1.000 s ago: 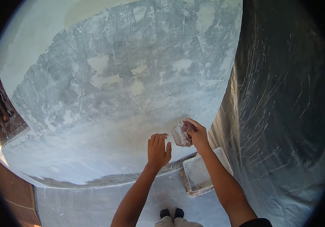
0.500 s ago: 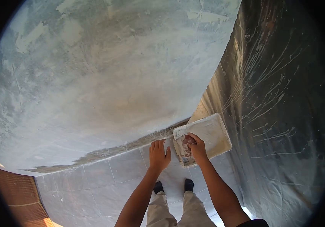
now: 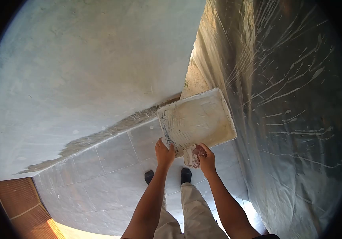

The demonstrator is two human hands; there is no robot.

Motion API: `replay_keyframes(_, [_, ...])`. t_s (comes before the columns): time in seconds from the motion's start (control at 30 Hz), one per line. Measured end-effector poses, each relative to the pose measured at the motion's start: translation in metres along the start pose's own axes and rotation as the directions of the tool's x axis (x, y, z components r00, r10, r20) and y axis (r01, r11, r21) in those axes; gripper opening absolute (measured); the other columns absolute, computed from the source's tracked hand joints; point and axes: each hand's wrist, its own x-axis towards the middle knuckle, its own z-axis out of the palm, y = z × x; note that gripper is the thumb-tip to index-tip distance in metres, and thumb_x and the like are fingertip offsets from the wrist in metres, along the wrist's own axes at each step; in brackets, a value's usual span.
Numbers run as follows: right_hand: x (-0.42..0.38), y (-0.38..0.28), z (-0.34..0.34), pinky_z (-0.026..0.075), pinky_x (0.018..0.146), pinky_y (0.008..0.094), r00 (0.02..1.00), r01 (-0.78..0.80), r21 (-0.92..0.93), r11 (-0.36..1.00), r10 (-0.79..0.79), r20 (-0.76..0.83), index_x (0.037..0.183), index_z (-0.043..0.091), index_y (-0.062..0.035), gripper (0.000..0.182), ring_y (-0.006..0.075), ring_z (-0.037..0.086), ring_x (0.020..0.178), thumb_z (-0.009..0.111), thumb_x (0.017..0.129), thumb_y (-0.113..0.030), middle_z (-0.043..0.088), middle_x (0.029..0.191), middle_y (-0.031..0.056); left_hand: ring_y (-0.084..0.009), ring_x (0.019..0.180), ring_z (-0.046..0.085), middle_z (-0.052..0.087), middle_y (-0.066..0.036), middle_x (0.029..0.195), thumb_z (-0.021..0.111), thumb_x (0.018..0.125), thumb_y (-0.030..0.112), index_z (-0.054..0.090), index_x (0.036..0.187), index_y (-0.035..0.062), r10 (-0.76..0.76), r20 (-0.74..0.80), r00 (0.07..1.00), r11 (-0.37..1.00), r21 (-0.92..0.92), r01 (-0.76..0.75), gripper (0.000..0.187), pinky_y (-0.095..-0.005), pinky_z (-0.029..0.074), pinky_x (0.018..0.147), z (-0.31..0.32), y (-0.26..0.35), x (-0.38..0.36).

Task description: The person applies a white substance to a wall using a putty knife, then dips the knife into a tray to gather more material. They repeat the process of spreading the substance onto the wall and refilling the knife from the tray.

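Note:
My right hand grips a white-smeared scraper with a reddish-brown part under my fingers. It is held at the near edge of a shallow rectangular tray, whose floor bears a streaked layer of pale, wet-looking paste. My left hand is at the tray's near left corner, thumb apart from the fingers, fingertips right at the rim. Beyond the tray, a large grey-white smeared wall rises, with a rough bare strip along its foot.
Plastic sheeting streaked with white drips hangs on the right. Grey tiles cover the floor, where my dark-shod feet stand. A brown woven panel lies at the lower left.
The scraper has come from inside the tray to its near edge, showing ridged streaks in the paste. My left hand now overlaps the tray's corner. The camera view has shifted.

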Motion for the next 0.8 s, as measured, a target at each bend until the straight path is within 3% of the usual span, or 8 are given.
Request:
replay_keyframes(0.07, [-0.002, 0.01, -0.009, 0.048, 0.086, 0.0289, 0.983, 0.161, -0.184, 0.97, -0.173, -0.054, 0.131, 0.056, -0.0046, 0.049, 0.0192, 0.061, 0.102, 0.054, 0.085, 0.011, 0.063, 0.115, 0.0108, -0.0428, 0.124, 0.043, 0.048, -0.028, 0.131, 0.061, 0.087, 0.026, 0.037, 0.136, -0.0043, -0.108, -0.016, 0.994, 0.989, -0.101, 0.106, 0.063, -0.0489, 0.036, 0.102, 0.019, -0.017, 0.007])
replay_keyframes(0.1, [-0.005, 0.008, -0.012, 0.048, 0.086, 0.0289, 0.986, 0.143, -0.189, 0.971, -0.156, -0.055, 0.131, 0.056, -0.0046, 0.049, 0.0192, 0.061, 0.102, 0.054, 0.085, 0.011, 0.063, 0.115, 0.0108, -0.0441, 0.124, 0.043, 0.047, -0.029, 0.132, 0.061, 0.087, 0.027, 0.036, 0.137, -0.0054, -0.211, -0.03, 0.977, 0.958, -0.202, 0.201, 0.065, -0.0486, 0.035, 0.103, 0.029, -0.027, 0.011])
replay_keyframes(0.17, [-0.005, -0.011, -0.016, 0.049, 0.084, 0.0372, 0.96, 0.245, -0.28, 0.928, -0.272, -0.06, 0.13, 0.057, -0.0077, 0.051, 0.0298, 0.062, 0.098, 0.055, 0.083, 0.011, 0.06, 0.106, 0.016, -0.0444, 0.127, 0.043, 0.046, -0.031, 0.136, 0.058, 0.091, 0.031, 0.032, 0.141, -0.0067, -0.247, -0.003, 0.969, 0.941, -0.24, 0.239, 0.068, -0.0449, 0.034, 0.106, 0.04, -0.038, 0.014])
replay_keyframes(0.23, [0.003, -0.012, -0.019, 0.049, 0.083, 0.0385, 0.95, 0.272, -0.33, 0.904, -0.307, -0.058, 0.13, 0.057, -0.0076, 0.052, 0.031, 0.062, 0.096, 0.054, 0.082, 0.012, 0.059, 0.104, 0.0164, -0.0416, 0.129, 0.045, 0.046, -0.031, 0.138, 0.051, 0.095, 0.037, 0.03, 0.144, -0.0049, -0.357, 0.148, 0.922, 0.799, -0.463, 0.383, 0.068, -0.0407, 0.033, 0.107, 0.038, -0.032, 0.015])
replay_keyframes(0.37, [0.031, -0.015, -0.019, 0.049, 0.081, 0.0363, 0.915, 0.328, -0.446, 0.833, -0.398, -0.071, 0.128, 0.059, -0.0077, 0.053, 0.0317, 0.062, 0.094, 0.055, 0.08, 0.015, 0.058, 0.102, 0.0162, -0.0386, 0.128, 0.047, 0.047, -0.03, 0.138, 0.045, 0.097, 0.041, 0.031, 0.146, -0.0019, -0.4, 0.174, 0.9, 0.777, -0.457, 0.434, 0.066, -0.0385, 0.034, 0.107, 0.051, -0.048, 0.023])
replay_keyframes(0.43, [0.048, -0.019, -0.016, 0.049, 0.081, 0.0381, 0.905, 0.342, -0.462, 0.818, -0.418, -0.072, 0.127, 0.059, -0.0076, 0.053, 0.0342, 0.061, 0.095, 0.055, 0.079, 0.015, 0.058, 0.102, 0.0172, -0.0249, 0.122, 0.048, 0.052, -0.016, 0.134, 0.045, 0.098, 0.037, 0.038, 0.142, -0.0001, -0.283, 0.231, 0.931, 0.61, -0.706, 0.36, 0.059, -0.0336, 0.035, 0.103, 0.066, -0.082, 0.034])
replay_keyframes(0.53, [0.073, -0.018, -0.014, 0.05, 0.081, 0.0424, 0.885, 0.4, -0.488, 0.776, -0.466, -0.016, 0.127, 0.059, -0.0072, 0.051, 0.0345, 0.061, 0.094, 0.051, 0.081, 0.013, 0.055, 0.098, 0.0165, -0.0318, 0.126, 0.048, 0.051, -0.024, 0.135, 0.045, 0.099, 0.039, 0.037, 0.143, -0.0001, -0.351, 0.256, 0.901, 0.648, -0.628, 0.431, 0.06, -0.0348, 0.035, 0.105, 0.051, -0.053, 0.021])
replay_keyframes(0.8, [0.083, -0.017, -0.009, 0.051, 0.08, 0.0441, 0.894, 0.381, -0.54, 0.75, -0.448, 0.008, 0.118, 0.059, -0.0088, 0.046, 0.0331, 0.062, 0.094, 0.051, 0.079, 0.015, 0.055, 0.095, 0.0133, -0.0281, 0.125, 0.048, 0.052, -0.021, 0.135, 0.044, 0.1, 0.035, 0.038, 0.142, -0.0002, -0.295, 0.264, 0.918, 0.741, -0.544, 0.394, 0.055, -0.0334, 0.034, 0.105, 0.029, -0.027, 0.002])
